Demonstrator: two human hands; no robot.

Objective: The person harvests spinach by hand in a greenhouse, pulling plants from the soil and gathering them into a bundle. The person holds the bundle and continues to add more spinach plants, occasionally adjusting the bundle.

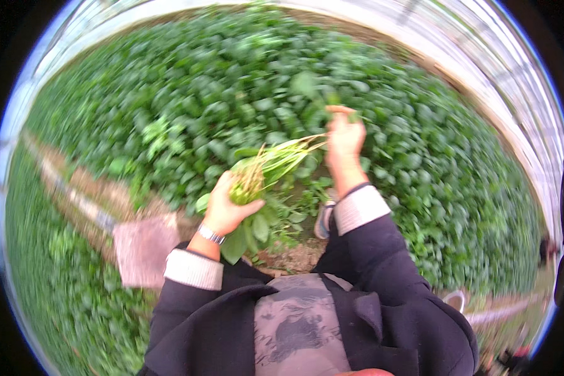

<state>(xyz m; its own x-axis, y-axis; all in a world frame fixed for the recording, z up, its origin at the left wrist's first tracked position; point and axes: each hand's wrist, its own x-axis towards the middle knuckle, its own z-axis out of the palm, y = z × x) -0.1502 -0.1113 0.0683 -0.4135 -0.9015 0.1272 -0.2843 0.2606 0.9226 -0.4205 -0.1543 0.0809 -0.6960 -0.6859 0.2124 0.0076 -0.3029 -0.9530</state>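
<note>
My left hand (226, 204) grips a bunch of leafy greens (282, 162), its thumb pressed across the near side. Broad leaves hang below that wrist, while pale stems and thin tan root ends stretch up and right. My right hand (346, 138) is raised over the crop, its fingers closed around greens whose blurred leaves (305, 84) show beyond the knuckles. The stem tips of the bunch meet the right hand's side; whether it pinches them is unclear. Dense, dark green leafy plants (207, 98) fill the bed ahead.
A flat pinkish slab (145, 251) lies on soil at the left, beside a pale pipe-like strip (87, 204). My shoe (324, 221) stands among low plants. Whitish greenhouse sheeting (479, 56) curves around the bed. A round pale-rimmed container (455, 300) sits at the right.
</note>
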